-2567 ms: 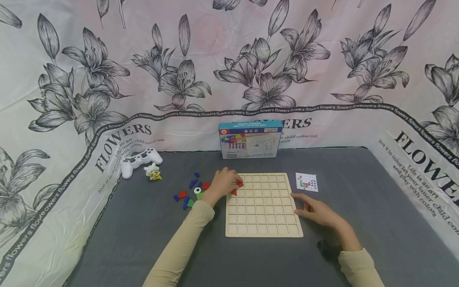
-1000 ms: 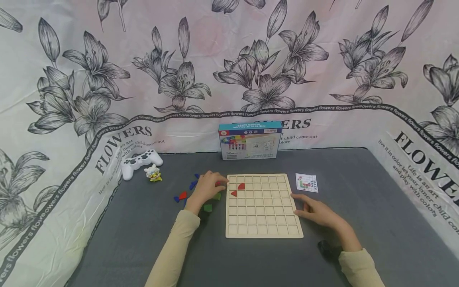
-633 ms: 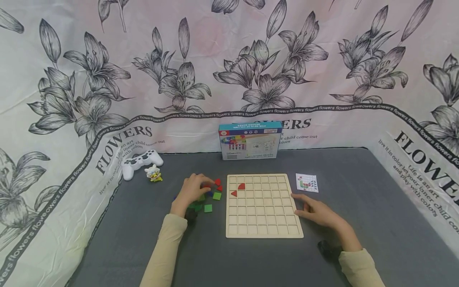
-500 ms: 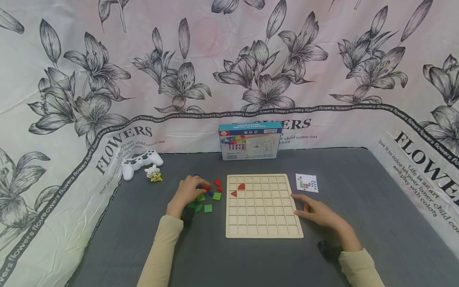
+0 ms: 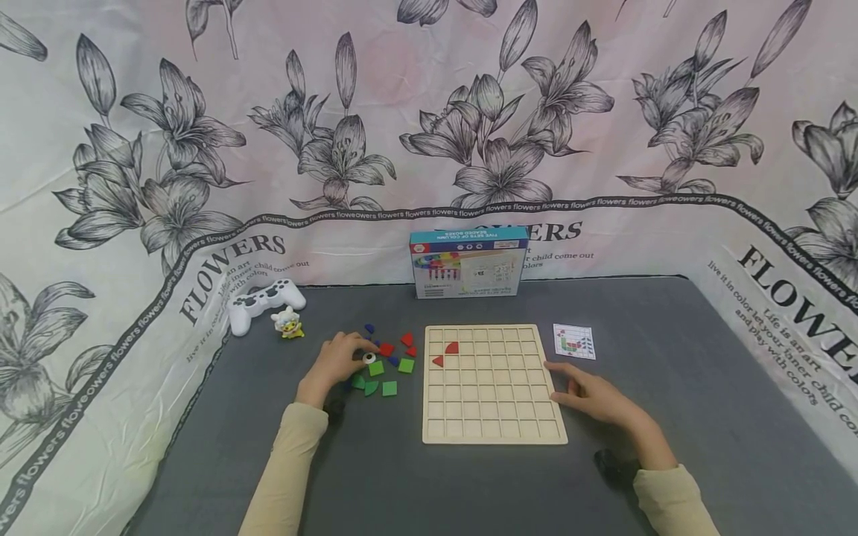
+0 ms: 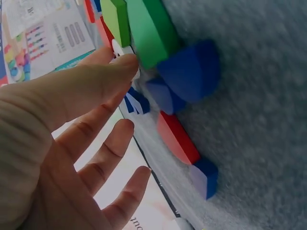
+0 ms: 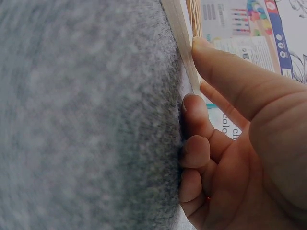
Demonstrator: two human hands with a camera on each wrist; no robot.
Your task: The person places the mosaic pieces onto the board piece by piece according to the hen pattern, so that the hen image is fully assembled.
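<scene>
A: Left hand [image 5: 337,361], condition of the fingers [image 6: 112,146]?

B: Thumb and forefinger stand at a white round piece [image 5: 369,358], which lies left of the grid board [image 5: 492,394]. The other three are relaxed and spread. Whether the piece is pinched or only bracketed, I cannot tell.

A: Right hand [image 5: 590,391]?

B: At the grid board's right edge. Fingers released, thumb and forefinger lying against that edge, the rest loosely bent.

A: Items about the left hand?

B: All left of the grid board. A red block [image 5: 386,348] lies just beside the white round piece; nearer the board are two red pieces [image 5: 407,339]. Also noted: three light green squares [image 5: 389,388], two darker green pieces [image 5: 372,388] and several blue pieces [image 5: 394,361], some partly hidden in the head view.

A: On the board itself?

B: A red quarter-round [image 5: 452,348] and a small red triangle [image 5: 438,361], in diagonally neighbouring cells near its far left corner.

A: Farther out?

B: A printed card [image 5: 573,341] lies on the desk [image 5: 496,491], just right of the board's far right corner. A box [image 5: 468,264] stands beyond its far edge. A figurine [image 5: 287,324] and a white controller [image 5: 267,304] sit well to its left.
</scene>
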